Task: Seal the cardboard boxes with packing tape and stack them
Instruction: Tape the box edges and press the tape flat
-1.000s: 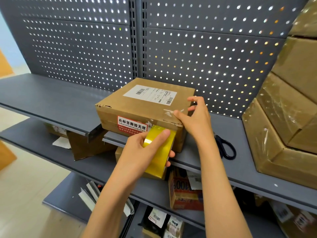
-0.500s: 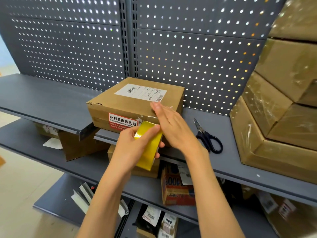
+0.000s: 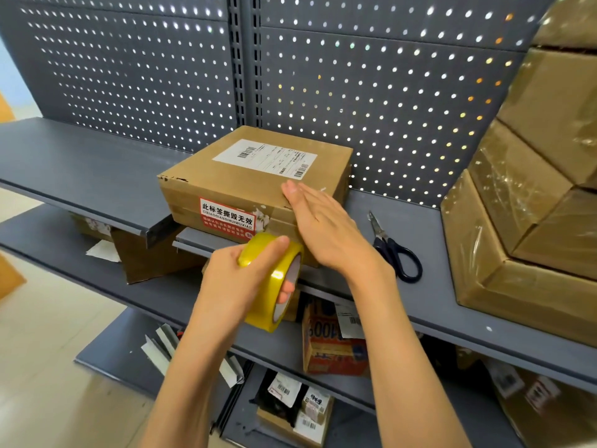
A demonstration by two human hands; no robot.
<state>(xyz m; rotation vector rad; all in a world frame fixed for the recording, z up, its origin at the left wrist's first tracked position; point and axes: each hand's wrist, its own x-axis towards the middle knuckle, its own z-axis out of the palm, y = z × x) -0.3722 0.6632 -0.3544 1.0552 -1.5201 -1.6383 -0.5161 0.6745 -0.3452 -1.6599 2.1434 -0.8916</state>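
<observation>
The cardboard box (image 3: 248, 185) sits on the shelf (image 3: 80, 163) at about 12 o'clock from the hands. The left hand (image 3: 239, 279) is wrapped around the yellow tape roll (image 3: 274, 279) just below the box's front. The right hand (image 3: 323, 227) lies flat with straight fingers on the box's right front corner. Best bet, I'd say: keep the roll taut and rub the strip down firmly before cutting. The scissors (image 3: 392, 250) lie at 3 o'clock.

A flat brown cardboard box (image 3: 255, 185) lies closed on the grey shelf (image 3: 80, 169), with a white shipping label on top and a red sticker on its front side. Just in front of it is a roll of yellow packing tape (image 3: 274, 279), standing on edge. At the right, taped boxes (image 3: 529, 202) are stacked.
</observation>
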